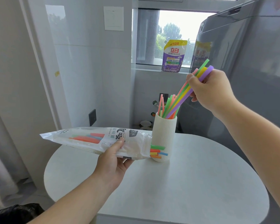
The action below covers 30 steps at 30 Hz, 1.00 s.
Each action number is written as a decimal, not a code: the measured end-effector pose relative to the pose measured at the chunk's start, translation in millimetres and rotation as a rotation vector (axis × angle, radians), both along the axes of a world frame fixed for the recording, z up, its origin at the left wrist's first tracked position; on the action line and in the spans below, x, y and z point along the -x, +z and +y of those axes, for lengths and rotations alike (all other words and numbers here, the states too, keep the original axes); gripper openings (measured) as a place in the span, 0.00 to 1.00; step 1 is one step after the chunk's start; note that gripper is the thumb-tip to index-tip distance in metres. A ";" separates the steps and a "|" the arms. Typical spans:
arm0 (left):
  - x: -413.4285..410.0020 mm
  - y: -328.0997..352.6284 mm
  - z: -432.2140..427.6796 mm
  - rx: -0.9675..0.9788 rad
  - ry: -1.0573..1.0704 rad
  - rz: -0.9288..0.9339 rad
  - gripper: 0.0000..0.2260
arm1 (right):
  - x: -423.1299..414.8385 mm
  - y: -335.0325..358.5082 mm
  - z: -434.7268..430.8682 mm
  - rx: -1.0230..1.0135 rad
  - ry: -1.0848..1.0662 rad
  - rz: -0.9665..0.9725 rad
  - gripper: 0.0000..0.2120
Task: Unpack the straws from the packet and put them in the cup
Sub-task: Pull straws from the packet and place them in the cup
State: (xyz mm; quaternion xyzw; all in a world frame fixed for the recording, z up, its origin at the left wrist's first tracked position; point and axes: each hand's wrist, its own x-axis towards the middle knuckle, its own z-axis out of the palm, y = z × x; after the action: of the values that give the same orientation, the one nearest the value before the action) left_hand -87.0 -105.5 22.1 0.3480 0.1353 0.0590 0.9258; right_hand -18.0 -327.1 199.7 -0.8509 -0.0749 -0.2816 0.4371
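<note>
A white ribbed cup (164, 139) stands upright on the round white table (192, 183), with several coloured straws leaning inside it. My right hand (212, 89) grips a small bunch of straws (185, 92), pink, green, yellow and purple, whose lower ends reach down into the cup's mouth. My left hand (115, 157) holds the clear plastic straw packet (94, 139) level, just left of the cup. Several straw ends (158, 151) stick out of the packet's open right end, in front of the cup's lower wall.
A grey appliance (242, 78) stands close behind and right of the cup. A purple detergent pouch (174, 56) sits on the window ledge. White tiled wall panels rise at the left. The table's near edge lies below my arms.
</note>
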 end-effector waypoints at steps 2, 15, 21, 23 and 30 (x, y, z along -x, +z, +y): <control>0.3 -0.3 0.2 0.002 0.001 -0.002 0.15 | -6.5 2.8 1.8 -0.008 0.016 0.029 0.10; 1.7 0.7 -0.2 -0.012 -0.031 0.000 0.16 | -38.7 -27.3 17.8 0.228 0.014 0.155 0.25; 1.8 0.4 0.3 -0.023 -0.036 -0.004 0.15 | -40.5 -48.3 17.7 0.474 0.083 -0.003 0.20; 1.9 0.4 0.0 -0.023 -0.036 -0.002 0.15 | -38.8 -56.1 16.5 0.614 0.105 0.058 0.21; 3.0 2.6 -0.6 -0.028 -0.035 -0.010 0.15 | 5.7 -71.6 17.1 0.340 0.052 -0.142 0.23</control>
State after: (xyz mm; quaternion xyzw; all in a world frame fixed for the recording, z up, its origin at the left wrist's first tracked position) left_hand -90.0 -106.1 24.7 0.3628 0.1238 0.0467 0.9224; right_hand -23.7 -310.1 128.0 -0.8884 -0.1739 -0.3128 0.2874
